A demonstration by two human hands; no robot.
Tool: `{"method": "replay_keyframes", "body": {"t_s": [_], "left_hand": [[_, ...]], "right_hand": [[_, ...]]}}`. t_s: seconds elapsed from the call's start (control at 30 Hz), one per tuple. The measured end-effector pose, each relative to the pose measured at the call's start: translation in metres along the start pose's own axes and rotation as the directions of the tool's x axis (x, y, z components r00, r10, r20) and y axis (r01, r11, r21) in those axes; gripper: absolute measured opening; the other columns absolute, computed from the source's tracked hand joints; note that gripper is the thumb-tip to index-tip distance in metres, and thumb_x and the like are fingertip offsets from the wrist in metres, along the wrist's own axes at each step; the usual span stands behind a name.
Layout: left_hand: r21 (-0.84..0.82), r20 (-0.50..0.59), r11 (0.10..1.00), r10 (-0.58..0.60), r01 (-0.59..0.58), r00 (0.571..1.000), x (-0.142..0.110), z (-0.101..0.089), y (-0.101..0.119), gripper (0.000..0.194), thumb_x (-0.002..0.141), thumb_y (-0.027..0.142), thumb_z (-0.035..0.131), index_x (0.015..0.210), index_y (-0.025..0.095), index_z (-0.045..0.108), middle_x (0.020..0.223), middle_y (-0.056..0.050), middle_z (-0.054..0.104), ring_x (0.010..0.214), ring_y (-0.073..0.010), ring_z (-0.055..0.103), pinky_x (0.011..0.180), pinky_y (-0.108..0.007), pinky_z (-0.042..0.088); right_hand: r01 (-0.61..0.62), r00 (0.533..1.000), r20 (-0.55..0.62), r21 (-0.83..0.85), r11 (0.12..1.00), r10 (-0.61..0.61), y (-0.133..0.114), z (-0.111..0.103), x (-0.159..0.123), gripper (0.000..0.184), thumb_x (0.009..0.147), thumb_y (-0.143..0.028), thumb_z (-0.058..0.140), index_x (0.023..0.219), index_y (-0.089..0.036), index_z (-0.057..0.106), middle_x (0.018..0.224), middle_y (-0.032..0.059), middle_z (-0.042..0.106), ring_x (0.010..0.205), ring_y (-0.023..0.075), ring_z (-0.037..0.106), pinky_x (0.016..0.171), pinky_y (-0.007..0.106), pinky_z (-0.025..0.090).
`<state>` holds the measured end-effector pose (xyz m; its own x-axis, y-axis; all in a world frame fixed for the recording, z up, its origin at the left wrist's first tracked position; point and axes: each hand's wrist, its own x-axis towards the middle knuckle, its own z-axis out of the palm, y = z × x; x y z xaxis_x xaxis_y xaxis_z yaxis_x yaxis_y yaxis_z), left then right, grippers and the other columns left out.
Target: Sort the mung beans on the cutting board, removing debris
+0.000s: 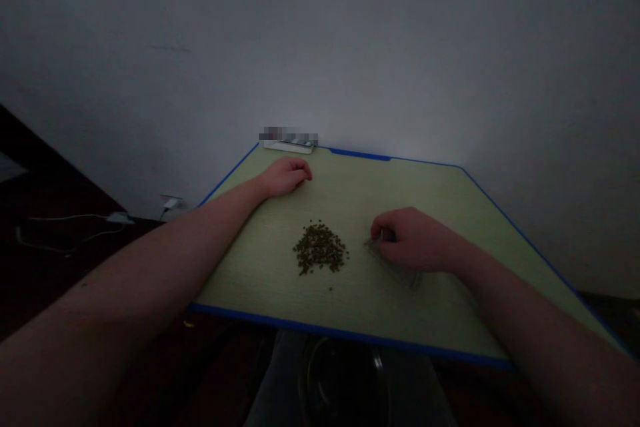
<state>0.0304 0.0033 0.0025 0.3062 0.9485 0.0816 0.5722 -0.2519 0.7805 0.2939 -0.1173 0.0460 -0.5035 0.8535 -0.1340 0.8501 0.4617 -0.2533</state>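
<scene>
A loose pile of small brownish-green seeds or beans (pixel 320 248) lies on the pale green table (pixel 280 293). My right hand (pixel 407 240) is to the right of the pile, its thumb and fingers closed on a clear, thin piece of plastic (pixel 400 272), which looks like a bag and lies partly under the hand. Beyond the pile, to the left, my left hand (pixel 286 176) rests on the tabletop with its fingers curled in. Nothing shows sticking out of it, though its palm is hidden. One stray seed (pixel 331 289) sits nearer the front edge.
Blue trim (pixel 325 331) runs along the table's edge. A white flat object (pixel 289 146), partly blurred out, stands at the back left corner against the wall (pixel 380 67). Below the front edge, a round glassy container (pixel 345 380) sits between my legs. White cables (pixel 120 218) lie at the left.
</scene>
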Motion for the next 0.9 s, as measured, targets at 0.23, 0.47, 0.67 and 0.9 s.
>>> {"method": "replay_keyframes", "body": {"t_s": [0.23, 0.47, 0.67, 0.9], "left_hand": [[-0.017, 0.011, 1.0, 0.003, -0.003, 1.0, 0.0, 0.0, -0.001, 0.016, 0.068, 0.021, 0.046, 0.074, 0.014, 0.06, 0.044, 0.005, 0.043, 0.04, -0.0072, 0.037, 0.042, -0.021, 0.025], [0.001, 0.006, 1.0, -0.005, 0.005, 1.0, 0.0, 0.0, 0.0, 0.017, 0.068, 0.021, 0.046, 0.075, 0.014, 0.06, 0.044, 0.005, 0.044, 0.041, -0.0071, 0.037, 0.043, -0.021, 0.025], [-0.019, 0.011, 1.0, -0.011, 0.011, 1.0, -0.003, 0.0, 0.004, 0.016, 0.067, 0.02, 0.046, 0.073, 0.015, 0.06, 0.044, 0.005, 0.044, 0.04, -0.0071, 0.037, 0.043, -0.021, 0.025], [-0.016, 0.007, 1.0, -0.002, 0.002, 1.0, -0.002, 0.0, 0.002, 0.016, 0.068, 0.021, 0.047, 0.074, 0.014, 0.06, 0.044, 0.005, 0.044, 0.041, -0.0074, 0.037, 0.044, -0.021, 0.026]], "right_hand": [[-0.003, 1.0, -0.013, 0.077, 0.997, 0.004, 0.011, -0.011, 0.0, 0.022, 0.067, -0.019, 0.05, 0.082, -0.017, 0.065, 0.065, 0.001, 0.063, 0.056, 0.0123, 0.054, 0.054, 0.023, 0.038], [-0.009, 0.997, 0.079, 0.094, 0.996, 0.002, 0.003, -0.004, 0.0, 0.023, 0.064, -0.016, 0.049, 0.08, -0.017, 0.065, 0.067, 0.0015, 0.065, 0.056, 0.0124, 0.055, 0.05, 0.023, 0.037], [-0.086, 0.994, 0.06, 0.0, 0.996, 0.086, 0.011, -0.006, 0.004, 0.021, 0.064, -0.017, 0.051, 0.078, -0.017, 0.067, 0.073, 0.005, 0.067, 0.061, 0.0152, 0.058, 0.053, 0.025, 0.039], [-0.209, 0.977, 0.019, -0.111, 0.972, 0.212, 0.042, -0.016, 0.008, 0.022, 0.065, -0.019, 0.051, 0.079, -0.015, 0.068, 0.076, 0.0077, 0.068, 0.066, 0.0194, 0.059, 0.058, 0.028, 0.041]]}}
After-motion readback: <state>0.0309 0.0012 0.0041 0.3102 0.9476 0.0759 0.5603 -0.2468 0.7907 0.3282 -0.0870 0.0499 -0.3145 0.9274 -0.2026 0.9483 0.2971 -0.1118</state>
